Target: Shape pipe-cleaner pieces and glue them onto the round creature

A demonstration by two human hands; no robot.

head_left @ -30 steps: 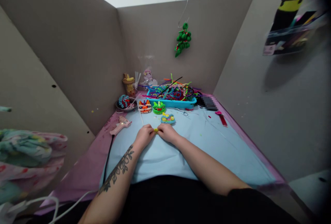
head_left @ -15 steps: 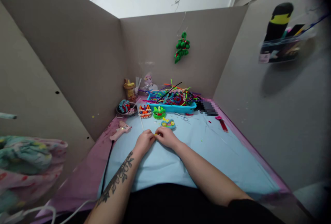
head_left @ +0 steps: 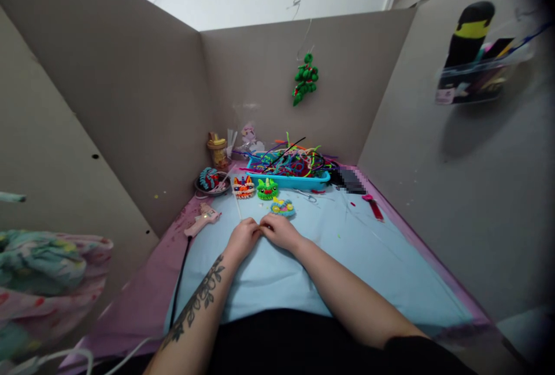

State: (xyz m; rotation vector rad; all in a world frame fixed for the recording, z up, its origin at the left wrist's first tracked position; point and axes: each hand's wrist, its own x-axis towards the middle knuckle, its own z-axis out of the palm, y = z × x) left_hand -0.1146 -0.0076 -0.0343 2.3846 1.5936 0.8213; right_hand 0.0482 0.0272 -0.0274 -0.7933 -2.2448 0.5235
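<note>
My left hand [head_left: 243, 238] and my right hand [head_left: 280, 230] meet over the blue cloth, fingertips pinched together. What they hold is tiny and hidden by the fingers. Just beyond my right hand lies a blue and yellow pipe-cleaner piece [head_left: 282, 207]. Behind it sit a green animal head [head_left: 267, 189] and an orange and white one [head_left: 243, 188], both of fuzzy pipe cleaner. A thin white stick [head_left: 238, 204] lies beyond my left hand. To the left is a pink glue gun [head_left: 202, 222] with a black cord.
A blue tray [head_left: 295, 181] heaped with coloured pipe cleaners stands at the back. Scissors [head_left: 309, 196], a pixelated dark object [head_left: 350, 181] and a red-handled tool [head_left: 374, 208] lie to the right. A dark bowl [head_left: 212, 191] is back left. Grey panels [head_left: 269, 74] enclose the table.
A bit of yellow seen between my fingertips half a second ago is now covered by the fingers. Both hands stay in nearly the same place.
</note>
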